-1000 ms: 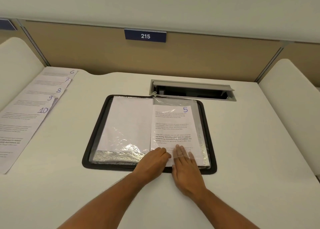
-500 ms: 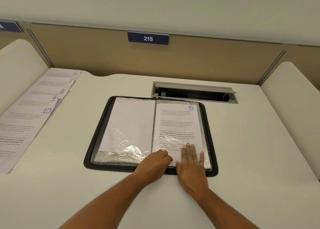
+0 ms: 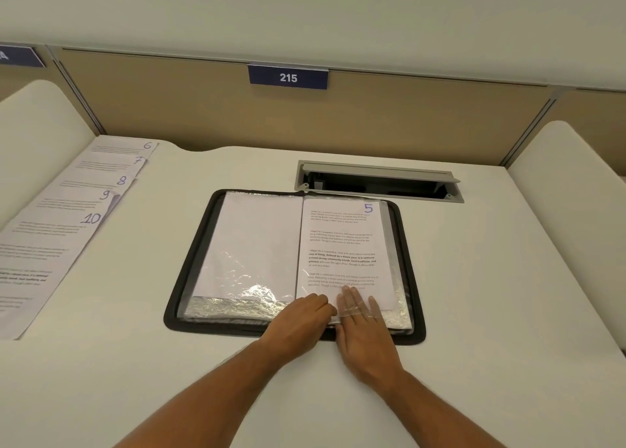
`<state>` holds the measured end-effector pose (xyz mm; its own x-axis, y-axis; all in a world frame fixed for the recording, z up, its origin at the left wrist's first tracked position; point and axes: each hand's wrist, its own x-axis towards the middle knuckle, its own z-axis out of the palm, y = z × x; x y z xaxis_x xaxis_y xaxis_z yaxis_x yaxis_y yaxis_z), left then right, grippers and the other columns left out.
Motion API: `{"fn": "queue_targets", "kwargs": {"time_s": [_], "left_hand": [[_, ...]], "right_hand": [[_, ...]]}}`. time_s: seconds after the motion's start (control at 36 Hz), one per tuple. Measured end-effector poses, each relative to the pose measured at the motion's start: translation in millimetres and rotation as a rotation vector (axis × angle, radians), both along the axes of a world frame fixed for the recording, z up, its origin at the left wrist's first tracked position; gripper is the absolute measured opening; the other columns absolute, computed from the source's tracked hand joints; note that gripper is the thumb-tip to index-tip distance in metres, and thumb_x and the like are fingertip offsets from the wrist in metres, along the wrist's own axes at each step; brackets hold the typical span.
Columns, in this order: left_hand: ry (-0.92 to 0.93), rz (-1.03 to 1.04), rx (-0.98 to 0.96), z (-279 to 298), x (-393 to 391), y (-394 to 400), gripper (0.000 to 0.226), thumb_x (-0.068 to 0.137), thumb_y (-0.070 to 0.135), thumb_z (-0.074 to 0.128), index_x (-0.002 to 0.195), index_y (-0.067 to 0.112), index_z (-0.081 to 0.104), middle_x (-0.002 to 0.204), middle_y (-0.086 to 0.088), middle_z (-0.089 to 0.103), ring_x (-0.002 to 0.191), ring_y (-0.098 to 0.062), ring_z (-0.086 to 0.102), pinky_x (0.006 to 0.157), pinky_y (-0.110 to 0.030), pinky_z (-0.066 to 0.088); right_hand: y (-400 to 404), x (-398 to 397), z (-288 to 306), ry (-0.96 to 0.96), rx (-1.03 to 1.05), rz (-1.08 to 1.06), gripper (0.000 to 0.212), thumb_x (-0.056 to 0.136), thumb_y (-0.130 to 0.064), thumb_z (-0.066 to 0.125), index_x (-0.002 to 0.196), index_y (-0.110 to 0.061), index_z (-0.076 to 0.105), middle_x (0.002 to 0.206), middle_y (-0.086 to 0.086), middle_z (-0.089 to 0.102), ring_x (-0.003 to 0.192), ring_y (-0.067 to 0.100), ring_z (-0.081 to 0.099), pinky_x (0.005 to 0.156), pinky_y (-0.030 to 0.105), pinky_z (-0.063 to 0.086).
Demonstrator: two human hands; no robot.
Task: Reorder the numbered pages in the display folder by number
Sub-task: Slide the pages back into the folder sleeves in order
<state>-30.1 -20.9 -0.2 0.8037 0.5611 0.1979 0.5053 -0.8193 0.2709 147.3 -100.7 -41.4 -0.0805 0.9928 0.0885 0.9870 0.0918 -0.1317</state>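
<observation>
The folder (image 3: 294,264) lay open and flat on the desk (image 3: 474,295), near the middle, its black zip border showing all round. Its left leaf held a blank-faced sheet (image 3: 254,244) under a clear sleeve, with glare along the lower edge. Its right leaf showed page 5 (image 3: 342,244), printed side up, the numeral handwritten in the top right corner.

Both hands were at the folder's near edge, close beside each other. The left hand (image 3: 298,322) rested at the bottom of the spine, fingers curled over the lower corner of the right-hand sleeve; whether it pinched the plastic could not be told. The right hand (image 3: 362,322) lay flat, fingers straight and slightly spread, with its fingertips (image 3: 349,295) under the clear plastic and upon the bottom of page 5. It gripped nothing.

Five loose pages (image 3: 67,217) lay fanned in an overlapping row along the desk's left side, well apart from the folder. Their numerals read 6, 7, 8, 9 and 10 from far to near, with 10 uppermost.

A cable hatch (image 3: 379,182) was set in the desk just beyond the folder's far right edge, its lid raised. On the rear partition a blue plate (image 3: 288,77) read 215. White side panels stood at the left and right of the desk.
</observation>
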Motion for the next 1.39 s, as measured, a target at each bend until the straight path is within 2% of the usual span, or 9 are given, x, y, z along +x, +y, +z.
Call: {"fn": "queue_targets", "kwargs": {"time_s": [0.25, 0.42, 0.53, 0.61, 0.64, 0.78, 0.89, 1.14, 1.39], "left_hand": [[0.007, 0.018, 0.010, 2.2, 1.0, -0.9, 0.023, 0.079, 0.008, 0.076, 0.094, 0.020, 0.065, 0.084, 0.002, 0.059, 0.073, -0.017, 0.054, 0.059, -0.028, 0.045], [0.003, 0.040, -0.004, 3.0, 0.8, -2.9, 0.026, 0.078, 0.008, 0.080, 0.098, 0.017, 0.068, 0.085, 0.001, 0.061, 0.072, -0.016, 0.057, 0.058, -0.027, 0.047], [0.009, 0.063, -0.027, 1.4, 1.2, -3.5, 0.022, 0.083, 0.012, 0.079, 0.102, 0.017, 0.068, 0.087, 0.002, 0.063, 0.074, -0.016, 0.059, 0.059, -0.028, 0.050], [0.015, 0.076, -0.030, 1.4, 1.9, -3.4, 0.020, 0.086, 0.013, 0.075, 0.105, 0.016, 0.068, 0.089, 0.001, 0.063, 0.077, -0.018, 0.060, 0.061, -0.031, 0.052], [0.013, 0.079, -0.033, 2.0, 1.9, -3.4, 0.021, 0.085, 0.013, 0.075, 0.105, 0.016, 0.068, 0.089, 0.001, 0.063, 0.077, -0.019, 0.060, 0.061, -0.032, 0.052], [-0.009, 0.068, -0.034, 6.2, 1.7, -5.7, 0.028, 0.079, 0.007, 0.080, 0.104, 0.016, 0.069, 0.088, 0.001, 0.064, 0.076, -0.018, 0.061, 0.059, -0.029, 0.052], [-0.005, 0.068, -0.026, 7.0, 0.5, -5.5, 0.029, 0.079, 0.007, 0.080, 0.104, 0.016, 0.069, 0.088, 0.002, 0.064, 0.075, -0.018, 0.061, 0.059, -0.029, 0.052], [0.013, 0.086, -0.018, 5.6, -0.8, -4.5, 0.016, 0.087, 0.010, 0.070, 0.102, 0.016, 0.068, 0.088, 0.001, 0.062, 0.078, -0.020, 0.059, 0.063, -0.034, 0.052], [0.006, 0.057, -0.027, 7.9, -5.5, -5.9, 0.013, 0.096, 0.019, 0.054, 0.090, 0.017, 0.066, 0.089, 0.001, 0.057, 0.078, -0.018, 0.053, 0.065, -0.037, 0.050]], "right_hand": [[13.8, -2.0, 8.3, 0.030, -0.005, -0.045, 0.059, 0.106, -0.038, 0.027, 0.156, -0.010, 0.040, 0.163, 0.007, 0.034, 0.152, 0.023, 0.030, 0.121, 0.046, 0.011], [2.0, -1.2, 6.5, 0.144, 0.089, -0.045, 0.055, 0.106, -0.034, 0.028, 0.145, -0.007, 0.056, 0.154, 0.009, 0.049, 0.145, 0.024, 0.045, 0.120, 0.041, 0.027], [-15.7, 0.5, 11.4, 0.199, 0.350, -0.107, 0.033, 0.102, -0.023, 0.047, 0.110, -0.005, 0.073, 0.113, 0.011, 0.073, 0.105, 0.028, 0.070, 0.093, 0.043, 0.058], [-20.4, 7.1, 21.7, 0.232, 0.435, -0.213, 0.005, 0.094, -0.008, 0.064, 0.097, -0.008, 0.067, 0.095, 0.007, 0.065, 0.086, 0.026, 0.063, 0.074, 0.041, 0.059], [-20.3, 9.2, 24.8, 0.258, 0.432, -0.270, 0.010, 0.090, -0.004, 0.070, 0.098, -0.008, 0.065, 0.095, 0.007, 0.062, 0.085, 0.026, 0.062, 0.073, 0.041, 0.059], [-14.2, 19.7, 37.6, 0.422, 0.371, -0.558, 0.037, 0.084, -0.007, 0.079, 0.112, -0.010, 0.055, 0.110, 0.007, 0.054, 0.096, 0.027, 0.062, 0.077, 0.041, 0.063], [-11.2, 29.5, 41.8, 0.500, 0.332, -0.581, 0.036, 0.091, -0.011, 0.071, 0.122, -0.013, 0.052, 0.115, 0.002, 0.049, 0.097, 0.027, 0.063, 0.075, 0.041, 0.061], [-15.5, 26.0, 51.9, 0.615, 0.206, -0.661, 0.036, 0.104, -0.015, 0.052, 0.140, -0.017, 0.052, 0.124, 0.005, 0.068, 0.108, 0.026, 0.067, 0.089, 0.039, 0.059], [-10.8, 21.3, 61.3, 0.952, 0.135, -0.843, 0.027, 0.105, -0.017, 0.047, 0.113, -0.016, 0.072, 0.110, -0.005, 0.067, 0.104, 0.018, 0.061, 0.096, 0.036, 0.054]]}}
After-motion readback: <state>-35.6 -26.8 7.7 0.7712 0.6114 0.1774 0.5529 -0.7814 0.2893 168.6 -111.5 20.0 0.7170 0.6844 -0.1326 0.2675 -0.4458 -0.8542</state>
